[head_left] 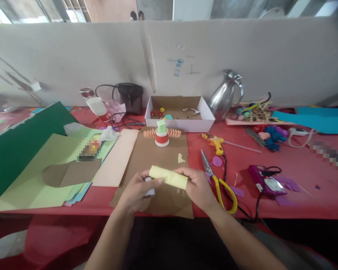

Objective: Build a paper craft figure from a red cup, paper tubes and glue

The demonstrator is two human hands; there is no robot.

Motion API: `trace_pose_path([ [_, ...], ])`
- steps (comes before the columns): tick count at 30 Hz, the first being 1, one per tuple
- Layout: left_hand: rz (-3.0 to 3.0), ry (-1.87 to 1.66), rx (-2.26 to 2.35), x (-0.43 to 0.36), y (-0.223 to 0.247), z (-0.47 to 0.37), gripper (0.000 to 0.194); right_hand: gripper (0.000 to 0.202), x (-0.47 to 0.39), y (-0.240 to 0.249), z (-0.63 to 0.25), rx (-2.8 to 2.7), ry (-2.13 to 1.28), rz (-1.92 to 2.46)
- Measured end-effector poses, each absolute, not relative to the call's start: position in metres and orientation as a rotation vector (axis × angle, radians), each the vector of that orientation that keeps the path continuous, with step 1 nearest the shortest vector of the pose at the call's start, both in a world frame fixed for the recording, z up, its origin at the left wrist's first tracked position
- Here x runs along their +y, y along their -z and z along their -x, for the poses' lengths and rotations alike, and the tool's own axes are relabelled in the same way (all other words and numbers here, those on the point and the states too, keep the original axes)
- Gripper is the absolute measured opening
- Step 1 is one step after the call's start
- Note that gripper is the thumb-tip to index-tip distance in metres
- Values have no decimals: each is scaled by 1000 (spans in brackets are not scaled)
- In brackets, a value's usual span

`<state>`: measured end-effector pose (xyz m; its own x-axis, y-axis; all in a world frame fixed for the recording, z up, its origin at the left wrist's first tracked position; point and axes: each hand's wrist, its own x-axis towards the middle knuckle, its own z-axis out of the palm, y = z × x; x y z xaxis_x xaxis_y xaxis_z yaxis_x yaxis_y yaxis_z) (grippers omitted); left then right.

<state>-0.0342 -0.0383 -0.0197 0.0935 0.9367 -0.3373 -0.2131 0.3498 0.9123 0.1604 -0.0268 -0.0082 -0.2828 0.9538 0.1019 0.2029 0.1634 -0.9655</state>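
Observation:
Between my two hands is a rolled or folded piece of pale yellow paper (170, 177). My left hand (139, 189) pinches its left end, thumb in front. At the other end, my right hand (198, 187) grips it with the fingers behind. A small white piece (150, 188) shows beside my left thumb; whether I hold it I cannot tell. Below lies a brown cardboard sheet (169, 155) with a yellow paper scrap (181, 158). Farther back on the cardboard stands a red and white paper cup (162, 138) with folded green paper on top and pleated orange strips (175, 133) at both sides.
Yellow-handled scissors (219, 187) and a yellow glue gun (216, 144) lie to the right, near a purple box (266, 182) with a black cable. Coloured paper (53, 150) is stacked at left. Behind stand a white box (180, 125) and a steel jug (225, 95).

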Motion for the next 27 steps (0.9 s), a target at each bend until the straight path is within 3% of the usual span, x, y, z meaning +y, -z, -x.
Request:
trace_pose_path([
  [5,-712,-1122,1190,-39,17,33,28,33,-27,21,-159,-1671,-898,1109],
  [10,-704,-1148,1234,-36,13,43,34,23,-28,23,-163,-1665,-875,1104],
  [18,-754,-1188,1225,-39,10,42,28,20,-32,7,-167,-1795,-726,965],
  [23,-673,-1424,1089,-45,9,13,59,17,-36,23,-156,-1713,-598,1047],
  [27,-455,-1286,909,-45,16,-2,44,19,-41,23,-160,-1734,-756,1097],
])
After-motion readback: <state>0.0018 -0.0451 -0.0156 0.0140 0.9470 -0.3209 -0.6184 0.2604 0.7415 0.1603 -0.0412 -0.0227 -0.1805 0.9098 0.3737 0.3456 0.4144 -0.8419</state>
